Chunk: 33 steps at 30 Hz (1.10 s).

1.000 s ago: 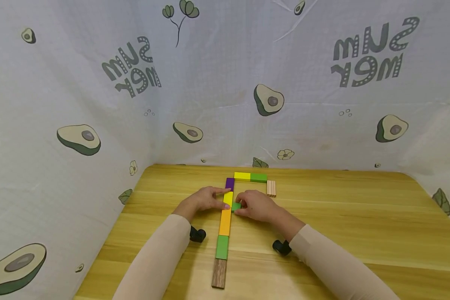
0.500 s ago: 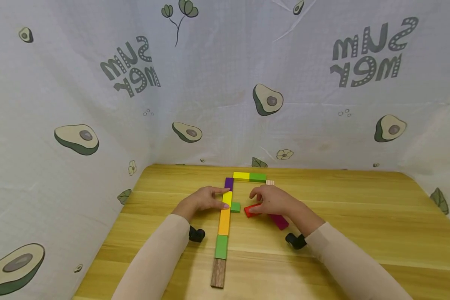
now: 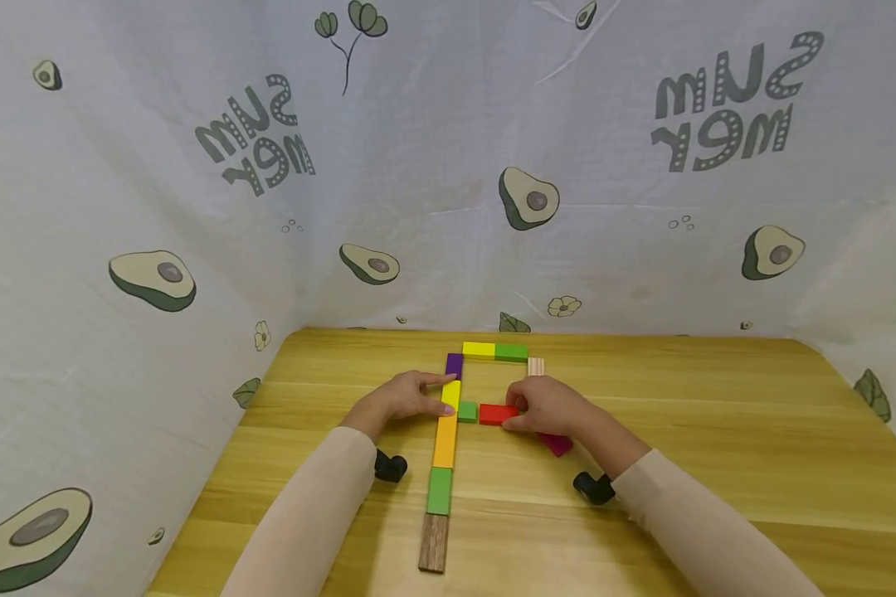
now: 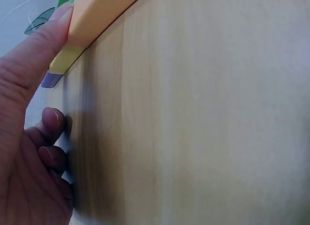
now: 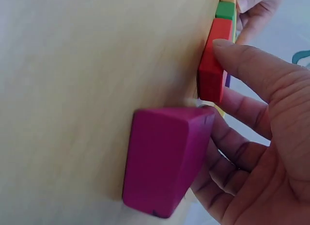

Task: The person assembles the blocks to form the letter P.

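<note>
In the head view my right hand point(image 3: 548, 408) pinches a red block point(image 3: 495, 414) between thumb and fingers. The red block lies flat, a thin gap from a small green block point(image 3: 467, 412). A magenta block point(image 5: 160, 159) stands beside the lower fingers in the right wrist view. My left hand point(image 3: 403, 395) rests thumb and index finger, both fairly straight, on a long row. There the thumb touches near the joint of a yellow block point(image 3: 451, 392) and an orange block point(image 3: 445, 441); the index tip is by a purple block point(image 3: 455, 365). Its other fingers bend loosely.
Toward me the row continues with a green block point(image 3: 439, 491) and a dark brown wooden block point(image 3: 433, 543). Behind lie a yellow block point(image 3: 479, 349) and a green block point(image 3: 511, 352), then a pale striped block point(image 3: 536, 366). A patterned curtain point(image 3: 433, 191) hangs behind the wooden table point(image 3: 679, 414).
The right hand has let go of the small green block beside the row and taken hold of the red block, which is now turned straight and closer to the green one. The left hand has stayed put.
</note>
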Available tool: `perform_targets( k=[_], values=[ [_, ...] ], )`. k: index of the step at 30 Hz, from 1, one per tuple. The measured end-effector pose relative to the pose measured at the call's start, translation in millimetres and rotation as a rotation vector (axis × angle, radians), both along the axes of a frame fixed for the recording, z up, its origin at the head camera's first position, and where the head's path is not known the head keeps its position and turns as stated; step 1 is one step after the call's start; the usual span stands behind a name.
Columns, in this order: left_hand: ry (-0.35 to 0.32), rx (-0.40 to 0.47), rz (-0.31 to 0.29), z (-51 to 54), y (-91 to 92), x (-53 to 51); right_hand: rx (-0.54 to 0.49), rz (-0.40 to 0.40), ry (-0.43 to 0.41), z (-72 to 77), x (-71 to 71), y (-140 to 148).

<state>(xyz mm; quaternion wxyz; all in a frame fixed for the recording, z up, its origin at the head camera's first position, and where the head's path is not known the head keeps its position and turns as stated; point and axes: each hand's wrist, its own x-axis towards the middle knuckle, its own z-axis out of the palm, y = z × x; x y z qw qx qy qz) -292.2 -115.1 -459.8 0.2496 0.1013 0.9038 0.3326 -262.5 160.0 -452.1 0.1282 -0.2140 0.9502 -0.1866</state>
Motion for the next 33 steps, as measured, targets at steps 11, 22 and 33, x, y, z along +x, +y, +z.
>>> perform_targets(
  k=[11, 22, 33],
  values=[
    [-0.010, 0.008, 0.014, -1.4, 1.2, -1.8, 0.004, -0.043, -0.025, 0.5, -0.4, -5.9],
    [-0.017, 0.007, 0.023, -3.9, -0.8, -1.8, 0.015, -0.048, -0.027, 0.5, 0.4, -9.2],
    [-0.006, 0.008, 0.019, -3.2, 0.6, -0.6, -0.079, -0.056, -0.057, 9.6, 0.0, 23.7]
  ],
)
